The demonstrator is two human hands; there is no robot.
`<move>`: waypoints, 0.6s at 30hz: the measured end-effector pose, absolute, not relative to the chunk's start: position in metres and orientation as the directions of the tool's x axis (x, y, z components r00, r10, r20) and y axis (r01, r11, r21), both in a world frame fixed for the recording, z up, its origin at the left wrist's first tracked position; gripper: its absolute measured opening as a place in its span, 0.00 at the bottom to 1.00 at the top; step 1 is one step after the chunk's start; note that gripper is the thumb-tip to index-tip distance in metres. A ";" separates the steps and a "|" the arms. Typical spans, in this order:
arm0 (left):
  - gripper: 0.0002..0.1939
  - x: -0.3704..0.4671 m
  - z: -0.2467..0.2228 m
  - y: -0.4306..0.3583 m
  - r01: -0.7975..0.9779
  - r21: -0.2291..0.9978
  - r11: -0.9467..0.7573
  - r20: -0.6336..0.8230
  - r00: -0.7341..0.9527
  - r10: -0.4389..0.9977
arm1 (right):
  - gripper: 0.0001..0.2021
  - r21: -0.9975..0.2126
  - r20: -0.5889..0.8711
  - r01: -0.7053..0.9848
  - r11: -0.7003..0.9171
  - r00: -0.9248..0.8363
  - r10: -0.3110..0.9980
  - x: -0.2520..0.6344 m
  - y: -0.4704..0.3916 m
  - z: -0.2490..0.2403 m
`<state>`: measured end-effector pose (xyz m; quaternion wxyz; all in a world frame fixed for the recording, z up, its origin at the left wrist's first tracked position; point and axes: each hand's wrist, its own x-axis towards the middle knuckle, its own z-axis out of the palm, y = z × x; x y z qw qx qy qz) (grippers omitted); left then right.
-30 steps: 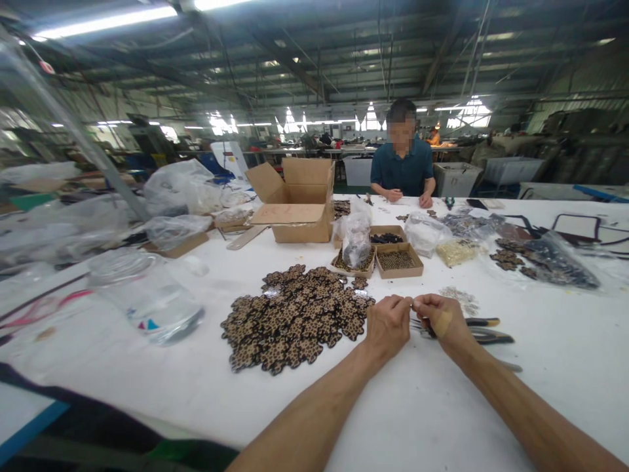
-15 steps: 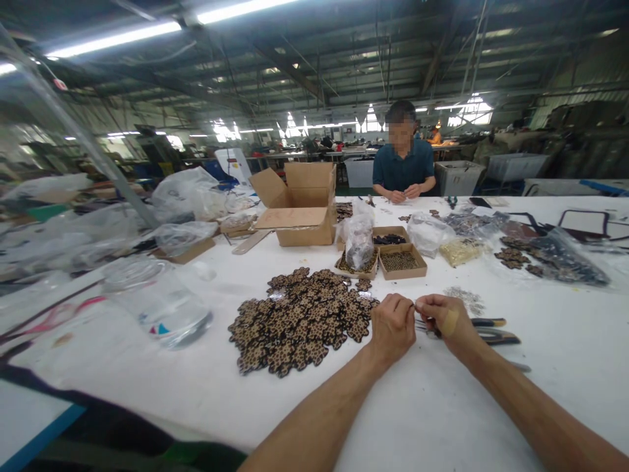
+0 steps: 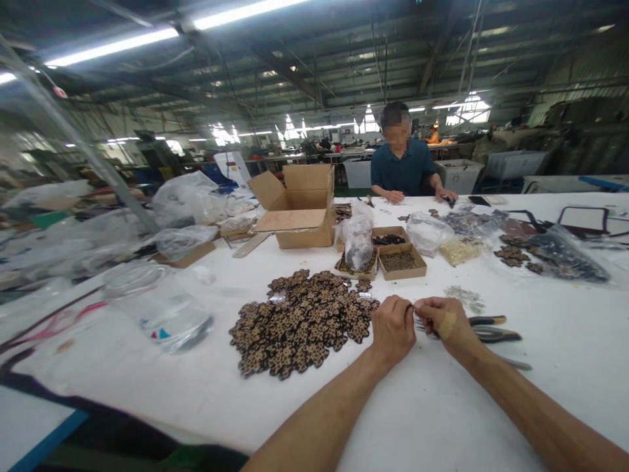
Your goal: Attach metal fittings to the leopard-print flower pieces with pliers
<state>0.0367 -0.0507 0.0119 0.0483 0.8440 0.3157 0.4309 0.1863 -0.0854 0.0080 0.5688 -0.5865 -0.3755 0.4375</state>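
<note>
1. Beneath everything before me is the white surface [image 3: 187,393], my forearms reaching in over its near edge.
2. Across from me sits a person in a dark teal shirt [image 3: 405,167], both hands on the far side.
3. An open cardboard box [image 3: 304,236] stands upright beyond the middle, flaps spread.
4. To my left is a clear jar [image 3: 170,311], tilted in my view.
5. A heap of leopard-print, flower-shaped pieces [image 3: 299,321] lies just beside my left hand [image 3: 393,328].
6. My right hand [image 3: 442,318], a tan patch near its thumb, is close against the left; the fingers of both are pressed together at their tips.
7. Pliers [image 3: 491,320] with black-and-yellow handles lie by my right hand, partly hidden behind it.
8. Past my hands, a shallow box [image 3: 405,274] holds small brassy bits.
9. Small silvery bits [image 3: 464,299] are scattered beyond my right hand.
10. Between my fingertips, where the two hands meet, I pinch a tiny piece [image 3: 413,308], too small to make out.
</note>
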 end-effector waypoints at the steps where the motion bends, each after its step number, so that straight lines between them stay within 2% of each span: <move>1: 0.07 0.036 0.013 -0.050 0.485 0.340 -0.806 0.694 0.449 0.563 | 0.13 -0.995 -0.100 -0.041 -0.092 0.318 0.943 0.189 -0.085 0.010; 4: 0.07 0.034 0.019 -0.046 0.457 0.290 -0.841 0.674 0.527 0.518 | 0.12 -0.988 -0.101 0.092 -0.127 0.244 0.964 0.203 -0.085 0.021; 9: 0.08 0.032 0.025 -0.044 0.405 0.253 -0.879 0.654 0.598 0.464 | 0.12 -0.961 -0.018 0.271 -0.064 0.170 0.985 0.217 -0.087 0.030; 13: 0.08 0.035 0.021 -0.047 0.452 0.320 -0.833 0.661 0.523 0.538 | 0.12 -0.983 -0.001 0.179 -0.049 0.259 0.966 0.205 -0.087 0.020; 18: 0.07 0.035 0.017 -0.047 0.491 0.325 -0.808 0.666 0.488 0.564 | 0.14 -0.991 -0.119 0.018 -0.130 0.287 0.951 0.196 -0.084 0.013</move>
